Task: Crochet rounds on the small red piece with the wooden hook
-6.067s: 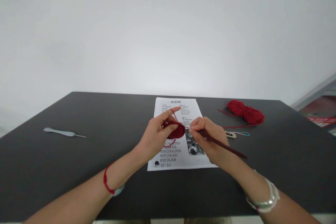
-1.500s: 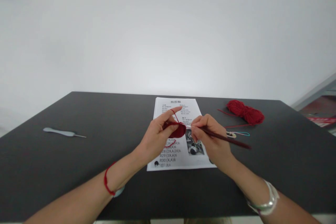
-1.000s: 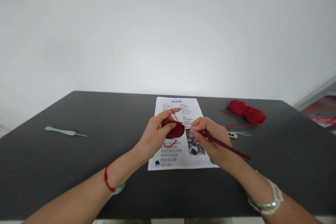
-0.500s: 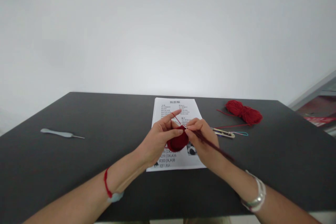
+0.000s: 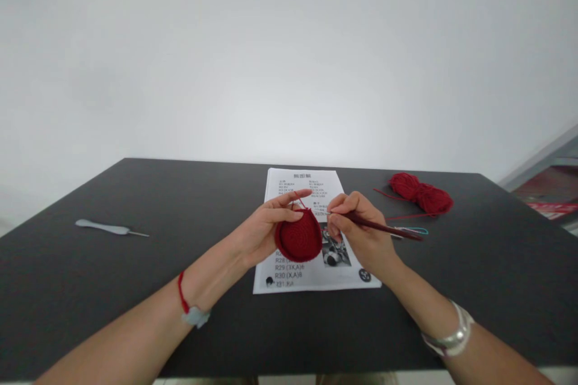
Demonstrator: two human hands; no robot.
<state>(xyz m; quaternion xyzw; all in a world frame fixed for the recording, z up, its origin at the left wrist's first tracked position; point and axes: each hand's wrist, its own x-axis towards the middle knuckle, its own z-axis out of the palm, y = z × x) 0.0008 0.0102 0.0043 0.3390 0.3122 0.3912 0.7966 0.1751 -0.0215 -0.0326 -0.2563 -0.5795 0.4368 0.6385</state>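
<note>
A round red crochet piece (image 5: 298, 237) is pinched between the thumb and fingers of my left hand (image 5: 264, 225), over a printed sheet. Red yarn runs over the raised left index finger down to the piece's top edge. My right hand (image 5: 363, 231) grips a crochet hook (image 5: 377, 226) with a dark reddish-brown handle, held like a pen. Its tip points left and sits a little to the right of the crochet piece, apart from it.
The printed sheet (image 5: 282, 283) lies on the dark table (image 5: 217, 337). A skein of red yarn (image 5: 419, 194) rests at the right, near a blue loop of cord (image 5: 418, 230) partly behind the right hand. A grey-handled hook (image 5: 108, 228) lies at the left.
My right hand has drawn the crochet hook away to the right from the crochet piece. The piece has turned so that its round face shows more fully.
</note>
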